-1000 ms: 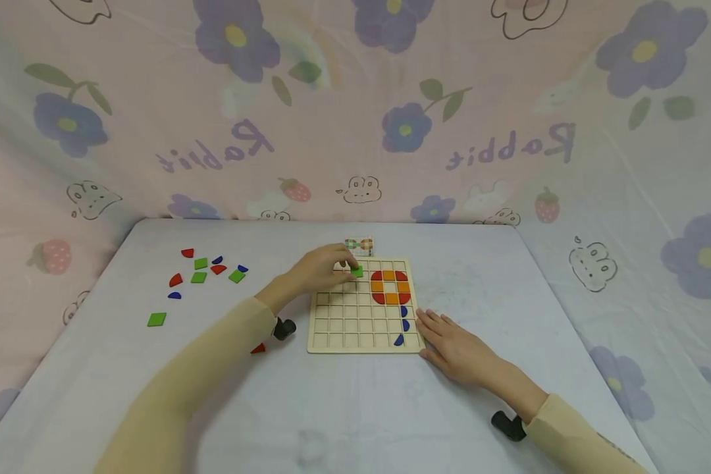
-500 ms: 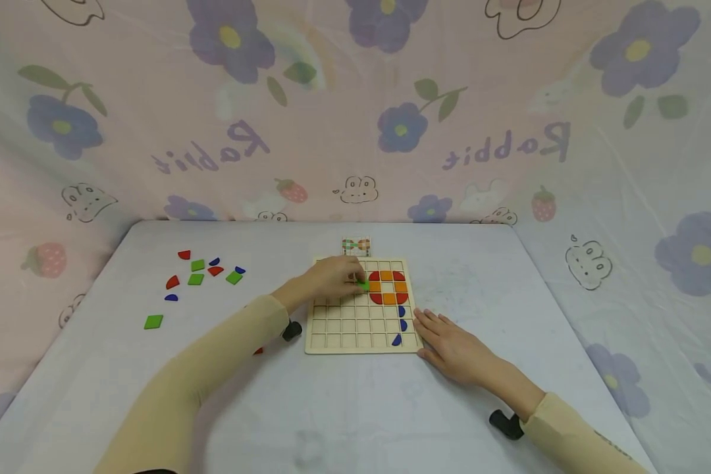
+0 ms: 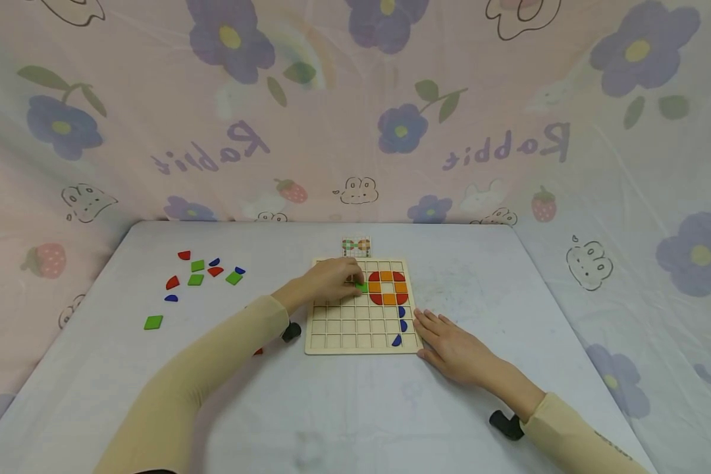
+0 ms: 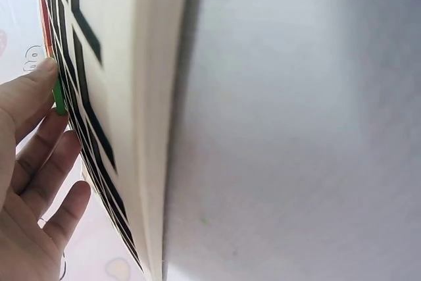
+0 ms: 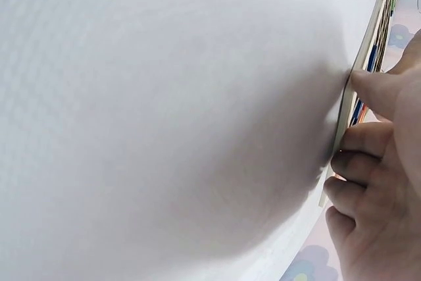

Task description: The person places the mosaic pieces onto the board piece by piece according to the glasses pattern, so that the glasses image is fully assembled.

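Observation:
A wooden grid board [image 3: 355, 342] lies on the table. Between thumb and fingers, my left hand [image 3: 330, 279] pinches a green tile [image 3: 363, 288] at a square left of the red and orange ring of tiles [image 3: 389, 299]. The left wrist view shows the thumb and fingertips at the edges of that green tile [image 4: 59, 97], right at the grid. My right hand [image 3: 453, 345] rests at the board's lower right edge, its fingers extended along the rim. Several blue half-round tiles [image 3: 403, 326] lie in the right-hand columns beside it.
Loose tiles are scattered at the left of the table, among them green diamonds [image 3: 153, 322], red quarter-rounds [image 3: 172, 282] and blue half-rounds [image 3: 171, 298]. A red tile [image 3: 258, 351] shows by the left sleeve. Behind the board lies a small pattern card [image 3: 356, 247].
My left hand has moved right and slightly nearer, bringing the green tile from the upper part of the board to beside the ring. The right hand stays at the board's edge.

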